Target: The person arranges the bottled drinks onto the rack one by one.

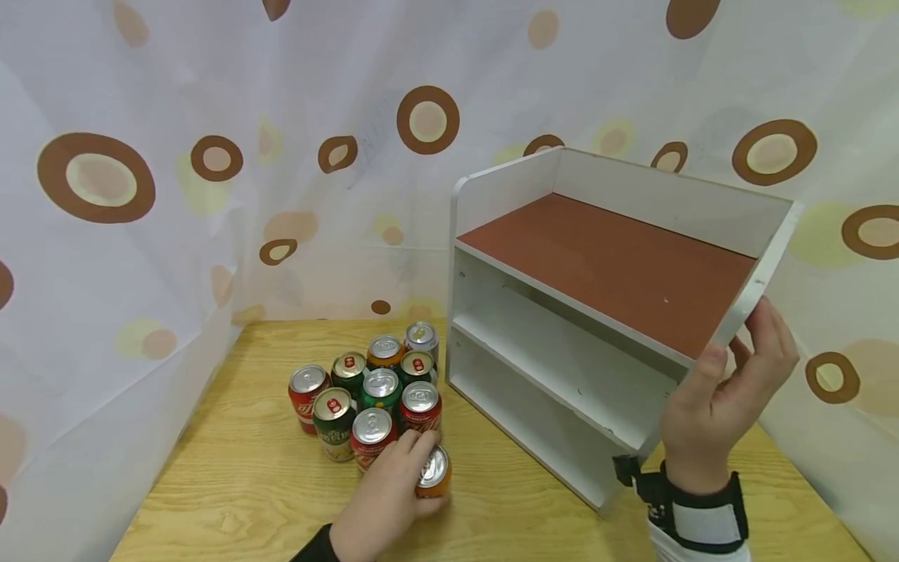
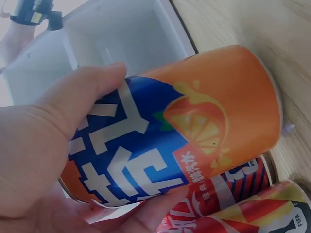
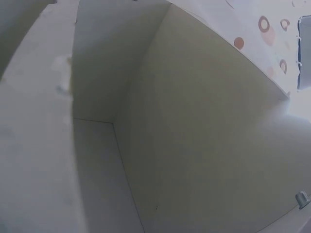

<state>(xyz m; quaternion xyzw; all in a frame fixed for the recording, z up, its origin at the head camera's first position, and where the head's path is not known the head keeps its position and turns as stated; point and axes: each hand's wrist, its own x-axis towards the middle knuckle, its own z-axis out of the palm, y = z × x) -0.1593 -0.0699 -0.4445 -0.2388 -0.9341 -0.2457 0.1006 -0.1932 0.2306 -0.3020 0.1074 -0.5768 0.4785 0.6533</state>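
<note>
Head view: an orange soda can (image 1: 435, 474) is being held between the curled fingers and thumb of the left hand (image 1: 388, 490). Just beyond these fingers, other soda cans (image 1: 380, 384) are being seen upright, closely grouped. By the right hand (image 1: 726, 398), the white shelf unit (image 1: 562, 347) is being gripped at its side edge. Apparently, grasping is being done; next, a steady lift clear of neighbours is probably being required.

Bright head view; dim right wrist view, seemingly hazy, edge glare (image 3: 302, 104).
</note>
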